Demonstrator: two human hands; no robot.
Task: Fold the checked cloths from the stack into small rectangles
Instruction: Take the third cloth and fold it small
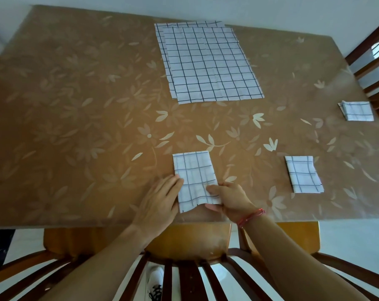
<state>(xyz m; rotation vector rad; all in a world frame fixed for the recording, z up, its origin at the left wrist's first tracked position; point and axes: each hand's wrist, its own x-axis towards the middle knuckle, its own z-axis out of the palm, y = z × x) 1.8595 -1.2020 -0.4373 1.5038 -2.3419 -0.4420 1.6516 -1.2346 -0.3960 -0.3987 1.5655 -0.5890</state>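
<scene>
In the head view, a brown table with a pale leaf pattern is seen from above, with the back of a wooden chair between the camera and its near edge. Close to that edge a half-folded cloth is laid as a narrow strip, running away from the person. Its left edge is pressed by the left hand, whose fingers are laid out straight and flat, so nothing is grasped by it. The near right corner of the strip is pinched by the right hand, thumb on top and fingers beneath, and that corner is raised slightly off the table. A red cord is worn at the right wrist.

Toward the far side of the table the stack of unfolded checked cloths is spread flat. At least two layers can be told from the offset edges, though the exact count cannot be made out. Two finished pieces are set well apart on the right: the nearer folded cloth, roughly level with the strip in hand, and the farther folded cloth by the table's right edge.

The task is judged to be partly done: two cloths are folded small, a third is reduced to a strip and probably needs one more fold across its length, and the stack is not yet worked through
</scene>
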